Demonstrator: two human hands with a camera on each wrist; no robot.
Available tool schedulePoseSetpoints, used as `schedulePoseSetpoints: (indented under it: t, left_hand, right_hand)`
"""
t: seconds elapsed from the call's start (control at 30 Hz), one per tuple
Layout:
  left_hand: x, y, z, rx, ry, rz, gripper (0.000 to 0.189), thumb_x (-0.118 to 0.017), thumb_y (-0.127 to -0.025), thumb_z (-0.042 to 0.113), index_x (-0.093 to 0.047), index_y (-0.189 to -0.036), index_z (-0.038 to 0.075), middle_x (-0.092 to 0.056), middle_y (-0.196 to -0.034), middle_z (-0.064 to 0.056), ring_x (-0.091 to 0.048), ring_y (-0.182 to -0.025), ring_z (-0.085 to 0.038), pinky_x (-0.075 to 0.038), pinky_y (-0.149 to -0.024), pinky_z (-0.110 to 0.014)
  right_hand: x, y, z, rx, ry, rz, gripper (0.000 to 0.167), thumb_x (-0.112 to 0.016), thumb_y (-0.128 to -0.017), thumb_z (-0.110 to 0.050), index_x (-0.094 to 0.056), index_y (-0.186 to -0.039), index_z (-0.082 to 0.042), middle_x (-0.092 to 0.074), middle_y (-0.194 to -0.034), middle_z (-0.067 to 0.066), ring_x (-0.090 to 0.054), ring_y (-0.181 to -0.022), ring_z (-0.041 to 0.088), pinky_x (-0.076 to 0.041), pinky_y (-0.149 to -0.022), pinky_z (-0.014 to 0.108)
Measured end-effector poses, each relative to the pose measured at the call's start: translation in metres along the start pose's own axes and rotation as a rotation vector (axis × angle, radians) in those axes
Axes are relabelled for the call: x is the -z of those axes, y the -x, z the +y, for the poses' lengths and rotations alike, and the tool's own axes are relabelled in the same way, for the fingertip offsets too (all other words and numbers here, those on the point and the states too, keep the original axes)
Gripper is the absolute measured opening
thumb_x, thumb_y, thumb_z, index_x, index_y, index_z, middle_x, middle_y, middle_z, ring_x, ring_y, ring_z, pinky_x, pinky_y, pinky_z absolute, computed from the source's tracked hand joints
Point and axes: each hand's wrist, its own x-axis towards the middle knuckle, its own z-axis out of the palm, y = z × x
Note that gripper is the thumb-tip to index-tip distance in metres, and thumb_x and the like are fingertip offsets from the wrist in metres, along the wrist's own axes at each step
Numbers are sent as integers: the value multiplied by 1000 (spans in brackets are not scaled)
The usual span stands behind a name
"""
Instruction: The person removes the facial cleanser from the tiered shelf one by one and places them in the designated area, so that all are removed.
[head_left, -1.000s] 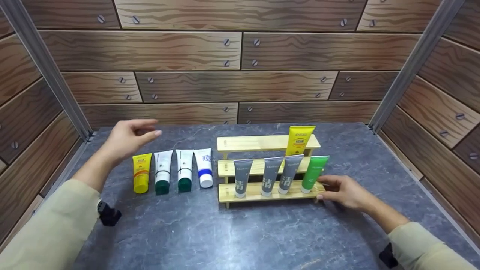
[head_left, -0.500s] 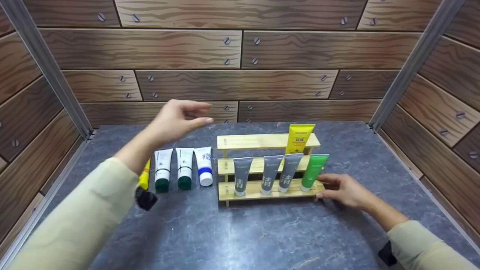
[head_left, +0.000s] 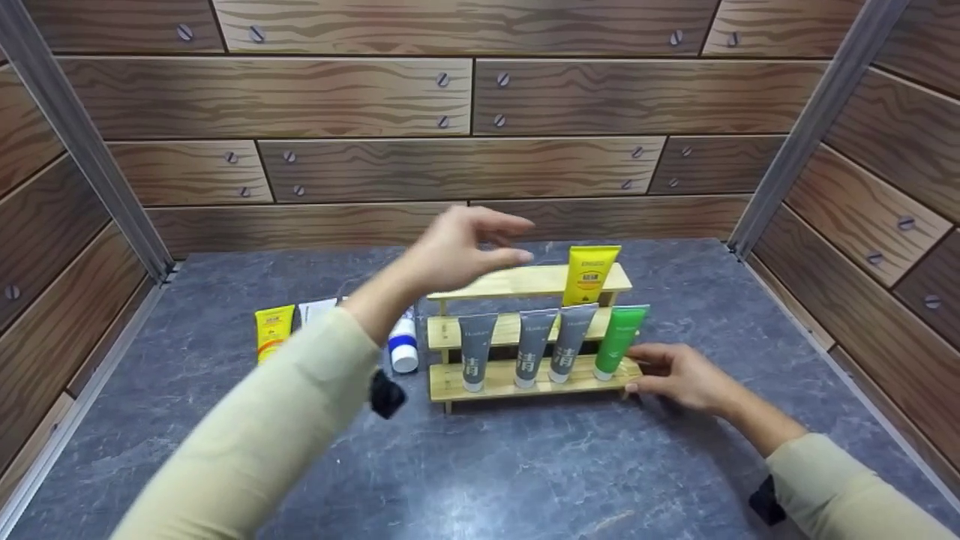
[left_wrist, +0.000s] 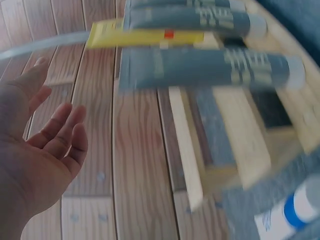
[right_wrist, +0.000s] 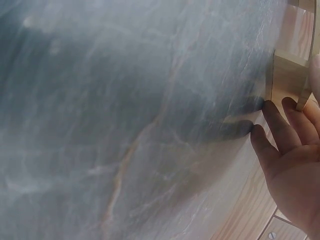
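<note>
My left hand (head_left: 465, 251) is empty, fingers loosely spread, and overlaps the top step of a three-step wooden rack (head_left: 544, 280) in the head view. In the left wrist view the same hand (left_wrist: 42, 150) hangs beside the rack's left end. My right hand (head_left: 686, 379) grips the rack's right end at the lowest step, thumb in front and fingers behind. Three grey tubes (head_left: 534, 349) and a green tube (head_left: 622, 341) stand on the lowest step. A yellow tube (head_left: 591, 275) stands behind them, its lower part hidden.
Left of the rack lie a yellow tube (head_left: 273, 326), a white tube (head_left: 316, 309) and a white tube with a blue band (head_left: 403, 349), partly hidden by my left arm. Wood-patterned walls (head_left: 360, 97) enclose the grey marbled table (head_left: 465, 465).
My left hand has swung right, from above the loose tubes to the rack's top step, still empty. The right hand keeps its grip on the rack. The tubes have stayed put.
</note>
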Motion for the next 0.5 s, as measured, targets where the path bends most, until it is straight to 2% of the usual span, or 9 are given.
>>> schedulePoseSetpoints:
  t: [0.27, 0.4, 0.5]
  left_hand:
    - [-41, -19, 7, 14, -26, -56, 48, -80, -98, 31, -69, -143, 19, -64, -144, 1, -61, -127, -16, -49, -109, -32]
    - [-54, -25, 4, 23, -9, -64, 46, -81, -97, 29, -70, -141, 19, -65, -143, 2, -60, -132, -19, -47, -111, -32]
    - [-61, -29, 1, 48, 23, -79, 45, -81, -97, 28, -71, -141, 21, -65, -144, 3, -59, -135, -22, -46, -114, -38]
  right_hand:
    - [0, 0, 1, 12, 8, 6, 63, -84, -93, -28, -63, -139, 8, -64, -139, 28, -59, -131, 48, -42, -113, 62]
    - [0, 0, 1, 20, 8, 2, 62, -84, -93, -28, -63, -139, 7, -65, -139, 27, -60, -130, 47, -43, -112, 62]
    - [0, -1, 1, 28, 13, 1, 61, -84, -93, -29, -64, -139, 6, -65, -138, 26, -61, -129, 46, -45, -111, 61]
